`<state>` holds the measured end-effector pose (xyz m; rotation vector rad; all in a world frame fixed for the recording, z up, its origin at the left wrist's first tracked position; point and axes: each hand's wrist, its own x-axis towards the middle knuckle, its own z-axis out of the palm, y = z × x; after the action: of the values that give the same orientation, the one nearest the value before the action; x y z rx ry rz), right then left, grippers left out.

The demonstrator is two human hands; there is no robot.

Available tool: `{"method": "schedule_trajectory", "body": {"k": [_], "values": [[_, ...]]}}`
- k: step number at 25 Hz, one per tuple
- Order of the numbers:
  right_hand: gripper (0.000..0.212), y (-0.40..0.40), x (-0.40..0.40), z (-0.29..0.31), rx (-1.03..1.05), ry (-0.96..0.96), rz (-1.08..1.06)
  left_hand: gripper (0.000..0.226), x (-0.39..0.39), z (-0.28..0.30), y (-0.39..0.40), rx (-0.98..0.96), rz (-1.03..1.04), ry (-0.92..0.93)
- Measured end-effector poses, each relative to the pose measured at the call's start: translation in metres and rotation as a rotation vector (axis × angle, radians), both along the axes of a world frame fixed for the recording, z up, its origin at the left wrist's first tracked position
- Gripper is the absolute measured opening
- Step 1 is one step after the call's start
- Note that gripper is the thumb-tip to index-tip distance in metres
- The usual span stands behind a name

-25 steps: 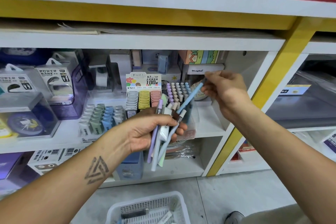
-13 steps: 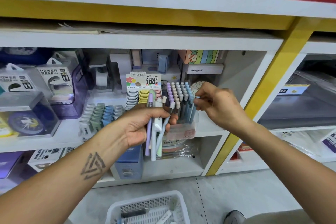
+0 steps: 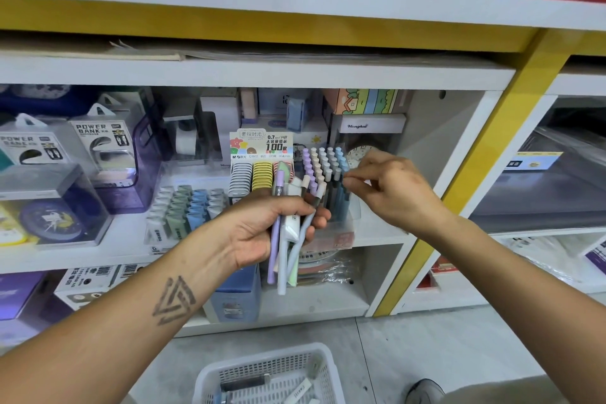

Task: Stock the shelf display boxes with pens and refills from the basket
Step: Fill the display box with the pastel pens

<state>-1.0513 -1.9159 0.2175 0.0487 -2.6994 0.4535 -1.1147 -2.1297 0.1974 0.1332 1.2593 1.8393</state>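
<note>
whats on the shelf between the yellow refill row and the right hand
In the head view, the upright pens in the clear display box stand between the yellow refills and the right hand; tips of the left hand's pen bundle overlap in front.

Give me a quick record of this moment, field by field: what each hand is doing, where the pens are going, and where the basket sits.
left hand: left hand grips a bundle of pens, tips down
right hand: right hand pinches at a blue pen's top at the right edge of the pen display box
display box: clear, on the middle shelf, filled with upright purple, beige, grey and blue pens
basket: white basket on the floor below, a few items inside
</note>
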Motion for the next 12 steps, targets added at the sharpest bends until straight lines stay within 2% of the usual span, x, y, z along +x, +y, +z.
{"method": "schedule_trajectory", "body": {"k": [2,4,7,10,12], "values": [[0.023,-0.012,-0.002,0.004,-0.295,-0.080,0.023,0.035,0.000,0.000,0.001,0.000,-0.007,0.017],[0.021,-0.027,-0.003,0.006,-0.670,-0.259,0.083,0.026,0.002,0.002,0.001,-0.002,-0.008,0.038],[0.015,-0.034,-0.006,0.004,-0.960,-0.353,0.099,0.023,0.001,0.004,0.000,0.007,-0.022,0.045],[0.007,-0.022,-0.009,0.013,-1.240,-0.227,0.104,0.030,-0.003,0.003,-0.005,0.020,-0.032,-0.014],[0.011,-0.008,-0.010,0.022,-1.284,-0.053,0.077,0.021,-0.003,0.003,-0.007,-0.006,-0.010,-0.044]]}}
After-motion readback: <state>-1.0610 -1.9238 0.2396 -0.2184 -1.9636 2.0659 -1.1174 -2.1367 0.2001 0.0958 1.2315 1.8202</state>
